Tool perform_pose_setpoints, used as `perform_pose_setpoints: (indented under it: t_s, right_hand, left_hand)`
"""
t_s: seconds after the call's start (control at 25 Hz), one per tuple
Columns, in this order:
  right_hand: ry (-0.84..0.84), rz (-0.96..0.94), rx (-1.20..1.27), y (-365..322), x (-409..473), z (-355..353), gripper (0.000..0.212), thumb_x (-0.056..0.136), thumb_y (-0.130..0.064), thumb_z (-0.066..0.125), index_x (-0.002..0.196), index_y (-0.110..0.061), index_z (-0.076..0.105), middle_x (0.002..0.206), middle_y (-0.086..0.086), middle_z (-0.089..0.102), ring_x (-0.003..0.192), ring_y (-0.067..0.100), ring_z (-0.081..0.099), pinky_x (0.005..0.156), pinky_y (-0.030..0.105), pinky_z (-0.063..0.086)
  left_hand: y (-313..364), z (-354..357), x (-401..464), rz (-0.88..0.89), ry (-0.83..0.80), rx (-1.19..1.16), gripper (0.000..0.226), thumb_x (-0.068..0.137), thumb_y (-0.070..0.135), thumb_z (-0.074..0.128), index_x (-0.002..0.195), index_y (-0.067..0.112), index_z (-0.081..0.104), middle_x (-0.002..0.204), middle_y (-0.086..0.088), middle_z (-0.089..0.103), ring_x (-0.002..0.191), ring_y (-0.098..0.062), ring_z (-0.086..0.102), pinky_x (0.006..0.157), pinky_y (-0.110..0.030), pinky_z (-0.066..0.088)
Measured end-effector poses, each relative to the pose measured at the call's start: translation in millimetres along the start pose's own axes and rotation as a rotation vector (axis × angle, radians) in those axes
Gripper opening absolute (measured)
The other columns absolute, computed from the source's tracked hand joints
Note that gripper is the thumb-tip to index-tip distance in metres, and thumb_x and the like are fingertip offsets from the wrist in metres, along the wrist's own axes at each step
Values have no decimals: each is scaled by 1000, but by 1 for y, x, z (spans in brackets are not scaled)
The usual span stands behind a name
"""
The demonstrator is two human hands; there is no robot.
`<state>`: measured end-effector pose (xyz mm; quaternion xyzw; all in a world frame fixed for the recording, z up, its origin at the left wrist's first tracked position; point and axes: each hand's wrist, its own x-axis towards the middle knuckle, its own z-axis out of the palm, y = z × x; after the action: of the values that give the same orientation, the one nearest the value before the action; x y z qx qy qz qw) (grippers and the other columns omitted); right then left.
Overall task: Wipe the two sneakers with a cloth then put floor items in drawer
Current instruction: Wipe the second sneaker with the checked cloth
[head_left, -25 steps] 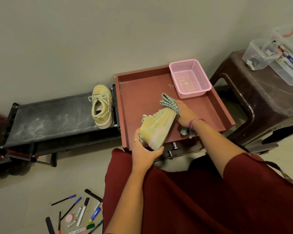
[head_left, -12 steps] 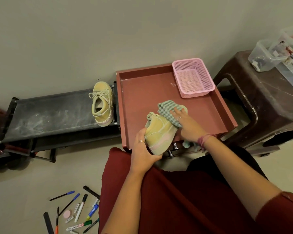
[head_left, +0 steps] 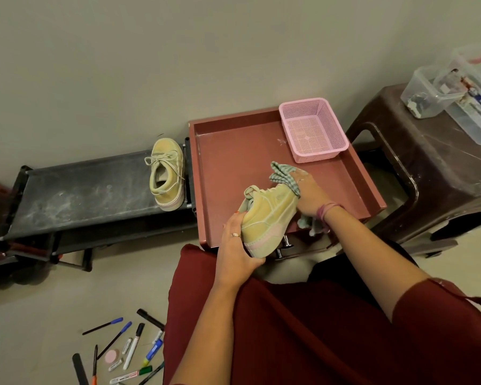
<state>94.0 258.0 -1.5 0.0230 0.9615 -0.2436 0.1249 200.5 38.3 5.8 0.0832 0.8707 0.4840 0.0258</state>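
black rack (head_left: 75, 195) low at left, against the far wall, carrying one sneaker (head_left: 167, 173) upright at its right end. red drawer (head_left: 233, 151) pulled open just right of it, pink basket (head_left: 313, 129) in its far right corner. brown stool (head_left: 428, 168) further right, clear boxes (head_left: 456, 93) on top. second sneaker (head_left: 267, 218) tilted over the drawer's near edge, gripped at the heel by the left hand (head_left: 238, 245), fingers curled round the sole, arm reaching in from below. right hand (head_left: 307, 194) laid over the toe, pressing a green checked cloth (head_left: 285, 176) onto it; whether those fingers curl, cannot tell. pens and markers (head_left: 122, 348) scattered on the near left floor.
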Motion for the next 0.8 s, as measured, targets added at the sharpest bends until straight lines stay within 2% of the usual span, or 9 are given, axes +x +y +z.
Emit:
perform_pose_setpoints:
  t_s: [0.12, 0.24, 0.36, 0.44, 0.52, 0.64, 0.72, 0.8]
  right_hand:
    - [7, 48, 44, -35, -40, 4, 79, 83, 10, 40, 151, -14, 9, 159, 2, 1, 147, 25, -1, 120, 38, 11]
    - [-68, -170, 128, -66, -88, 12, 85, 81, 16, 37, 152, -17, 3, 159, -3, -4, 146, 18, -8, 119, 32, 7]
    - [44, -243, -21, -58, -100, 10, 84, 84, 13, 37, 151, -20, 0, 159, -4, -3, 147, 14, -4, 114, 28, 22]
    - [130, -203, -178, -40, -83, 2, 75, 88, 10, 32, 152, -17, 2, 160, 0, 1, 147, 16, 1, 112, 30, 27]
    - [111, -87, -195, -22, -59, -7, 71, 90, 8, 29, 152, -15, 3, 160, 2, 2, 147, 18, 4, 114, 32, 21]
    - [31, 66, -73, -15, -30, -4, 73, 90, 7, 33, 152, -17, 3, 160, 4, -2, 147, 25, -3, 119, 39, 14]
    - [35, 69, -41, -29, -37, 9, 80, 87, 9, 38, 151, -18, -3, 159, 5, -11, 145, 30, -12, 119, 43, 7]
    - [24, -15, 18, -54, -67, 24, 88, 83, 13, 37, 150, -18, -11, 157, 3, -20, 143, 28, -20, 115, 37, -3]
  left_hand:
    - [-2, 1, 2, 4, -3, 8, 98, 51, 10, 85, 137, 20, 39, 129, 16, 38, 121, -2, 39, 99, -30, 45]
    - [-4, 3, 2, -18, 13, -6, 102, 51, 10, 88, 140, 15, 37, 130, 11, 39, 121, -15, 46, 98, -31, 45]
    - [-4, 4, 2, -14, 17, -15, 100, 53, 10, 86, 140, 13, 36, 132, 7, 41, 122, -18, 47, 98, -33, 46]
    - [-2, 5, 3, -8, 14, -9, 100, 53, 10, 84, 140, 15, 36, 132, 8, 41, 123, -14, 44, 98, -32, 46]
    - [0, 5, 3, -1, 9, -5, 99, 54, 10, 83, 141, 18, 37, 133, 12, 39, 124, -7, 41, 98, -28, 44]
    - [0, 5, 3, 8, 8, -6, 98, 54, 9, 82, 140, 20, 37, 133, 15, 38, 124, 0, 37, 100, -29, 43]
    - [-4, 5, 4, -12, 14, -8, 101, 52, 12, 83, 140, 21, 35, 132, 13, 40, 123, -9, 42, 98, -34, 46]
    - [-10, 5, 5, -54, 13, -11, 102, 51, 19, 86, 140, 23, 34, 134, 10, 42, 120, -18, 49, 93, -39, 49]
